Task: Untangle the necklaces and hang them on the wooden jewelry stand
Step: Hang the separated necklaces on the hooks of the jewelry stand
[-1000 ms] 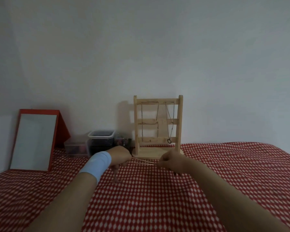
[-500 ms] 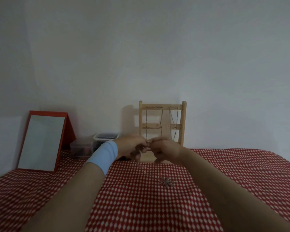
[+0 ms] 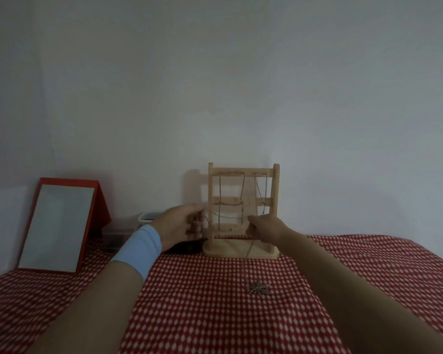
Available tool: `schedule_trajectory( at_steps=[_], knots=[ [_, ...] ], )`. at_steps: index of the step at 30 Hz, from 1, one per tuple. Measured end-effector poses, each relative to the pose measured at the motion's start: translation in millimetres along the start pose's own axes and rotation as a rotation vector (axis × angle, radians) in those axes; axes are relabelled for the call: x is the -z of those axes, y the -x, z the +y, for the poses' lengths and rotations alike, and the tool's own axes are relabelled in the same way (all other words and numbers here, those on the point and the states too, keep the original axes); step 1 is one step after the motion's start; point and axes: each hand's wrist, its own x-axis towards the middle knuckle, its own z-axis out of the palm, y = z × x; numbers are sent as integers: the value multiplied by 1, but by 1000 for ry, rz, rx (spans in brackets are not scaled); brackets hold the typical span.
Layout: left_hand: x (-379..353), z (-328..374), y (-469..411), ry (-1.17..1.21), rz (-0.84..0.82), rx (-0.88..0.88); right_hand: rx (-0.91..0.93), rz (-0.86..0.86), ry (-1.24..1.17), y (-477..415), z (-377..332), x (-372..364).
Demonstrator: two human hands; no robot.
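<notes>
Drawn apart since the earlier frame, the left hand and right hand are each pinched on the necklace, stretched between them before the wooden jewelry stand. Light, limp and snag-prone, it is best held near its ends.

Your left hand, a pale blue wristband behind it, and your right hand each pinch a thin silver chain necklace, which sags between them in front of the pale wooden ladder-shaped jewelry stand. A strand drops from your right hand toward a silver spiky pendant lying on the red-and-white checked cloth.
</notes>
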Motion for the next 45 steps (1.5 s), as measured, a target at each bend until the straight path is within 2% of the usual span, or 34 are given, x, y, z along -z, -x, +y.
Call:
schedule_trajectory(
  at_steps=[2,4,5,7,11,13,15,18,20,23,27,31,33,35,37,39,41,43,45],
  knots=[
    [-2,7,-5,-68,114,-61,17,-17,-187,2,-4,-1],
    [-1,13,-9,-295,228,-83,29,-35,-327,4,-11,0],
    [0,16,-11,-371,270,-98,39,-27,-350,4,-13,2],
    [3,20,-13,-331,329,-123,65,29,-307,3,-16,6],
    [4,22,-12,240,245,-32,110,177,-129,-1,-14,15],
    [4,17,-11,413,210,-19,111,210,-128,-1,-12,19],
    [5,12,-8,578,169,-64,96,219,-144,-2,-9,23],
    [8,9,-7,900,78,-227,53,220,-119,-2,-2,28],
    [6,15,-8,967,47,-316,58,224,-86,-1,0,27],
    [-10,30,-11,807,25,-329,156,210,-42,3,-7,22],
    [-40,43,-18,472,-62,-315,329,173,57,11,-33,20],
    [-59,50,-21,66,-175,-256,394,224,111,8,-59,22],
    [-63,53,-20,-38,-250,-234,412,244,72,9,-67,23],
    [-64,56,-21,-109,-300,-240,389,205,-114,12,-72,24],
    [-65,60,-24,-168,-304,-257,339,57,-336,13,-73,29],
    [-65,64,-27,-216,-304,-270,354,-112,-394,10,-69,35],
    [-64,67,-29,-282,-288,-290,384,-148,-379,6,-62,39],
    [-61,69,-34,-327,-195,-319,339,-132,-382,4,-57,42],
    [-56,70,-39,-322,-105,-324,281,-196,-359,4,-53,45]
  ],
)
